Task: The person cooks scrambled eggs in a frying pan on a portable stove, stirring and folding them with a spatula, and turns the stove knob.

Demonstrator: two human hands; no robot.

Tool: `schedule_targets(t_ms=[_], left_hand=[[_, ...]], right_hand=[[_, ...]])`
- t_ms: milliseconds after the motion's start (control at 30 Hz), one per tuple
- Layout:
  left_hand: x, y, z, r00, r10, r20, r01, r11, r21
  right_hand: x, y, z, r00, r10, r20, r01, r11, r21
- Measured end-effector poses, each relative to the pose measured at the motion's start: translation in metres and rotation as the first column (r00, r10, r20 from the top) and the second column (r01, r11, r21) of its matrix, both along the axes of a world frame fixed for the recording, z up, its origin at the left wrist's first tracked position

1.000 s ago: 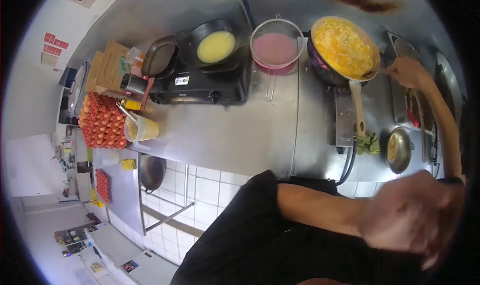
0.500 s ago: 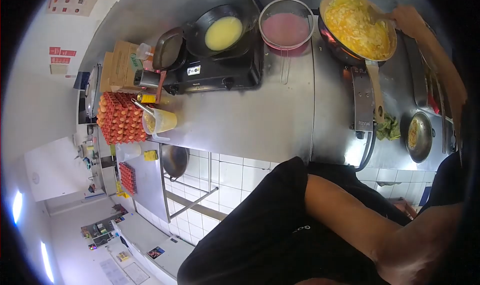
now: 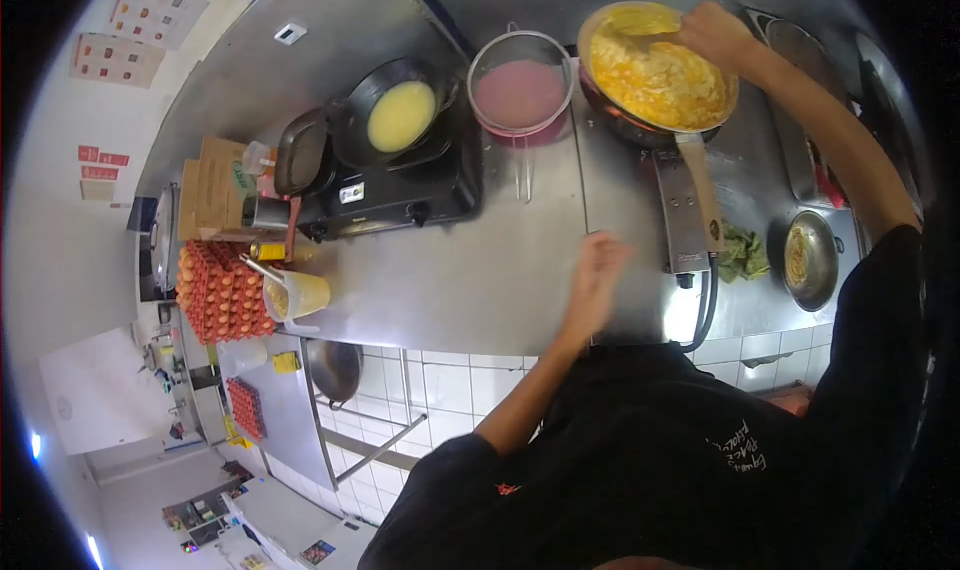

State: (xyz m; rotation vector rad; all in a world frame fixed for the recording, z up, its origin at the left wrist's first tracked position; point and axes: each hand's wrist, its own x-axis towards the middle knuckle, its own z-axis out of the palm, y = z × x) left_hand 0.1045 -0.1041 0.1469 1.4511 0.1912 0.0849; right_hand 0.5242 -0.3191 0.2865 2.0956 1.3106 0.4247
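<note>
Up at the far right, my right hand [image 3: 715,36] is closed around the handle of a spatula [image 3: 652,40], whose blade reaches into the food. A light-rimmed frying pan [image 3: 718,112] on the lit burner holds yellow and white egg mixture [image 3: 655,80]. Its beige handle [image 3: 703,195] points towards me. My left hand [image 3: 598,282] is above the steel counter, left of that handle and apart from it. It is blurred, with fingers partly extended and nothing visible in it.
Left of the pan are a strainer [image 3: 520,95] over pink contents and a black pan [image 3: 375,155] with pale yellow liquid on a black stove [image 3: 390,210]. A jug [image 3: 300,295] and stacked egg trays [image 3: 225,290] stand farther left. Right are greens [image 3: 742,255] and a small pan [image 3: 822,270].
My left hand has come into view over the counter. My right hand has moved left across the frying pan, taking the spatula to its far left side. The camera view has shifted.
</note>
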Motion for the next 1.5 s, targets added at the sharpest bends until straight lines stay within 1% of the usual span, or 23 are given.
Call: schedule_targets(t_ms=[67,167,233,267,300,333,367,400,433,467,500,567,700,767,800,867,900,967,1167,1267,1400,1467,1500], left_hand=[[-0.033,0.042,-0.042,0.964,0.265,-0.009,-0.249,0.917,0.311],[-0.079,0.098,-0.085,0.875,0.484,-0.002,-0.417,0.756,0.505],[-0.100,0.126,-0.098,0.854,0.512,0.090,-0.408,0.553,0.727],[-0.108,0.136,-0.112,0.859,0.503,0.090,-0.405,0.563,0.721],[-0.116,0.144,-0.128,0.813,0.574,0.098,-0.409,0.443,0.798],[-0.120,0.145,-0.136,0.761,0.638,0.116,-0.397,0.317,0.861],[-0.126,0.144,-0.145,0.767,0.632,0.113,-0.397,0.329,0.857],[-0.129,0.141,-0.149,0.751,0.651,0.113,-0.352,0.249,0.902],[-0.128,0.138,-0.152,0.734,0.669,0.117,-0.303,0.168,0.938],[-0.125,0.135,-0.155,0.739,0.664,0.113,-0.306,0.181,0.935],[-0.123,0.133,-0.156,0.724,0.680,0.121,-0.303,0.154,0.940],[-0.124,0.129,-0.156,0.711,0.693,0.121,-0.296,0.139,0.945],[-0.120,0.127,-0.155,0.685,0.722,0.096,-0.240,0.099,0.966],[-0.121,0.128,-0.157,0.687,0.721,0.095,-0.232,0.094,0.968],[-0.121,0.128,-0.158,0.689,0.717,0.105,-0.233,0.082,0.969],[-0.121,0.128,-0.157,0.689,0.716,0.115,-0.236,0.072,0.969],[-0.121,0.127,-0.154,0.691,0.715,0.106,-0.235,0.083,0.969],[-0.120,0.127,-0.151,0.692,0.714,0.101,-0.239,0.095,0.966],[-0.122,0.128,-0.154,0.691,0.717,0.096,-0.216,0.078,0.973],[-0.118,0.127,-0.151,0.685,0.723,0.089,-0.221,0.090,0.971],[-0.121,0.127,-0.150,0.684,0.727,0.061,-0.228,0.134,0.964],[-0.120,0.126,-0.150,0.685,0.726,0.058,-0.223,0.133,0.966],[-0.119,0.126,-0.150,0.685,0.727,0.054,-0.225,0.141,0.964]], right_hand=[[-0.006,0.007,-0.002,0.997,0.071,-0.012,-0.071,0.997,0.023],[-0.041,0.017,0.008,0.997,0.025,-0.071,-0.024,1.000,0.019],[-0.056,0.016,0.010,0.994,-0.043,-0.096,0.035,0.996,-0.079],[-0.064,0.015,0.013,0.987,-0.107,-0.119,0.086,0.982,-0.168],[-0.075,0.013,0.021,0.986,-0.118,-0.114,0.097,0.980,-0.175],[-0.088,0.011,0.031,0.955,-0.214,-0.207,0.199,0.976,-0.094],[-0.095,0.007,0.037,0.905,-0.298,-0.304,0.305,0.952,-0.022],[-0.096,-0.003,0.038,0.904,-0.309,-0.297,0.315,0.949,-0.031],[-0.096,-0.018,0.038,0.879,-0.247,-0.408,0.321,0.939,0.123],[-0.095,-0.032,0.038,0.848,-0.165,-0.504,0.338,0.901,0.272],[-0.095,-0.042,0.043,0.847,-0.179,-0.501,0.345,0.901,0.262],[-0.091,-0.060,0.056,0.717,-0.216,-0.663,0.470,0.852,0.230],[-0.082,-0.086,0.089,0.650,-0.275,-0.708,0.463,0.882,0.084],[-0.090,-0.083,0.108,0.337,-0.447,-0.829,0.669,0.733,-0.124],[-0.097,-0.077,0.115,0.341,-0.451,-0.825,0.665,0.736,-0.128],[-0.108,-0.058,0.125,0.021,-0.536,-0.844,0.741,0.575,-0.347],[-0.109,-0.052,0.123,0.024,-0.538,-0.843,0.741,0.576,-0.346],[-0.109,-0.040,0.106,-0.137,-0.455,-0.880,0.760,0.522,-0.388],[-0.100,0.000,0.061,-0.286,-0.189,-0.940,0.849,0.406,-0.339],[-0.090,0.012,0.033,-0.246,-0.069,-0.967,0.908,0.331,-0.255],[-0.068,0.021,0.004,-0.152,-0.109,-0.982,0.925,0.336,-0.181],[-0.045,0.015,-0.030,0.373,-0.196,-0.907,0.803,0.558,0.210],[-0.040,0.014,-0.035,0.368,-0.199,-0.908,0.804,0.559,0.204]])
